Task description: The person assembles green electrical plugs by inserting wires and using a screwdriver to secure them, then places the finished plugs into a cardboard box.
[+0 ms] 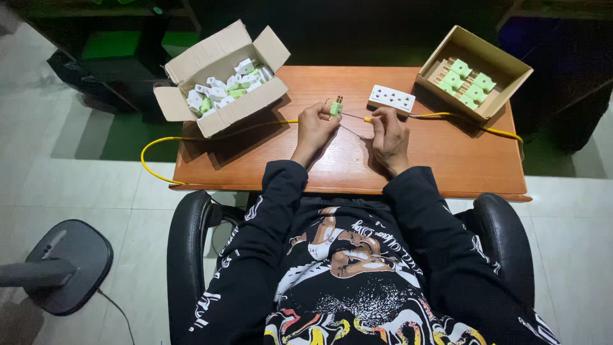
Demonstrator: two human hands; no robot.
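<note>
My left hand (315, 128) holds a small green plug part (336, 107) with metal prongs above the middle of the wooden table (440, 160). My right hand (389, 134) grips a thin tool with a yellow handle (368, 119), its metal tip reaching toward the green part. A white multi-socket strip (391, 98) lies just beyond my right hand.
An open cardboard box (220, 76) of several white and green plug parts sits at the table's far left. A second box (474, 70) at the far right holds green parts in rows. A yellow cable (191, 137) crosses the table. A black chair (185, 255) and a fan base (70, 265) lie below.
</note>
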